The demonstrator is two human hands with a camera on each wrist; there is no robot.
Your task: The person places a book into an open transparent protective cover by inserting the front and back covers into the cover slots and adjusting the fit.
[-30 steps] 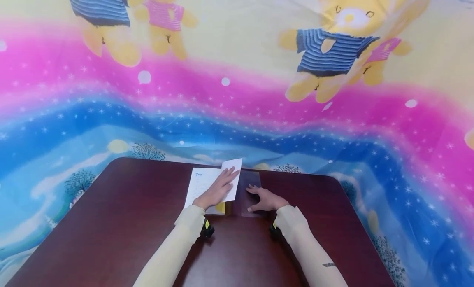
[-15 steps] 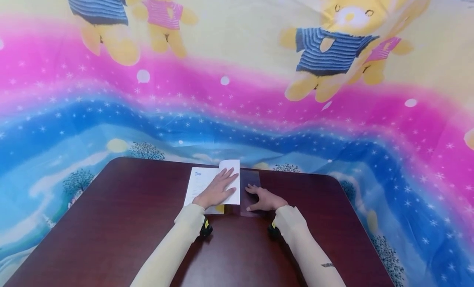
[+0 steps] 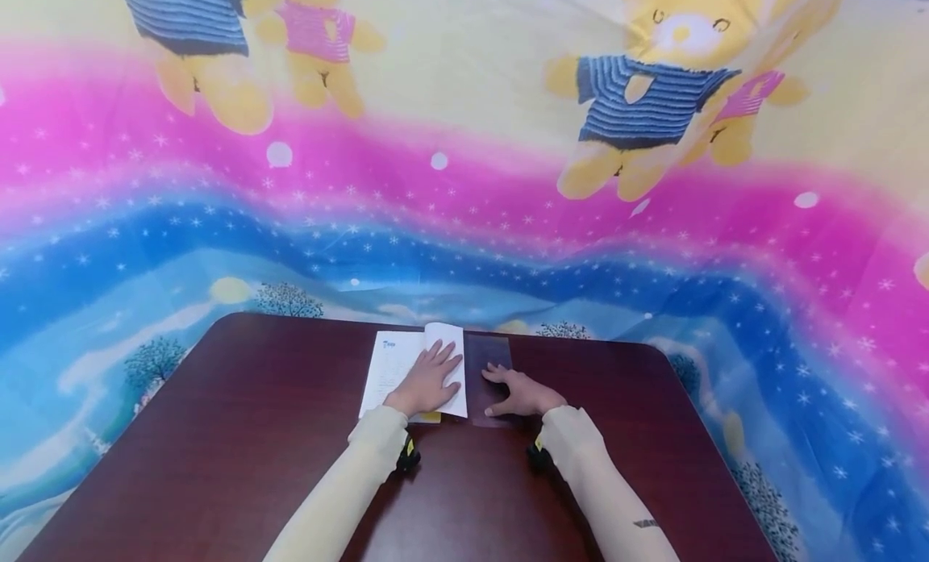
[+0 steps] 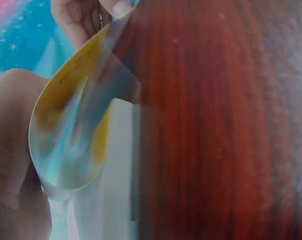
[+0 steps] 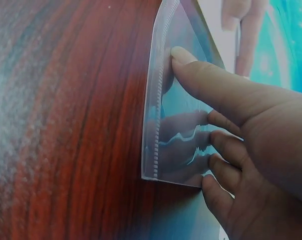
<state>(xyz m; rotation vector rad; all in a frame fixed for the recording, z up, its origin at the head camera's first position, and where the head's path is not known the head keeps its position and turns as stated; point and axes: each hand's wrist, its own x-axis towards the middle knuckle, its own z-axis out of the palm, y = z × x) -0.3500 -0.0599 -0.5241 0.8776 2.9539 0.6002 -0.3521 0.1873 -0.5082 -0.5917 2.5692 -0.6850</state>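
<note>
An opened booklet (image 3: 388, 372) lies near the table's far edge, its left page printed and white. My left hand (image 3: 423, 383) lies with spread fingers on a raised white leaf (image 3: 457, 405) of it. Close up in the left wrist view, a curved leaf with a yellow face (image 4: 66, 82) bends beside my left palm (image 4: 11, 135). To the right lies a clear plastic book cover (image 3: 482, 356), with a stitched-looking seam along one edge in the right wrist view. My right hand (image 3: 522, 390) rests its thumb and fingertips on that plastic cover (image 5: 175, 140), fingers spread.
The dark red-brown table (image 3: 218, 449) has rounded far corners. A patterned cloth (image 3: 464, 207) with bears hangs right behind its far edge and along both sides. Black wrist cameras (image 3: 409, 455) sit under both wrists.
My left hand has moved slightly left and nearer, and the raised white leaf has come down with it, covering more of the yellow beneath. The right hand stays in place on the plastic cover.
</note>
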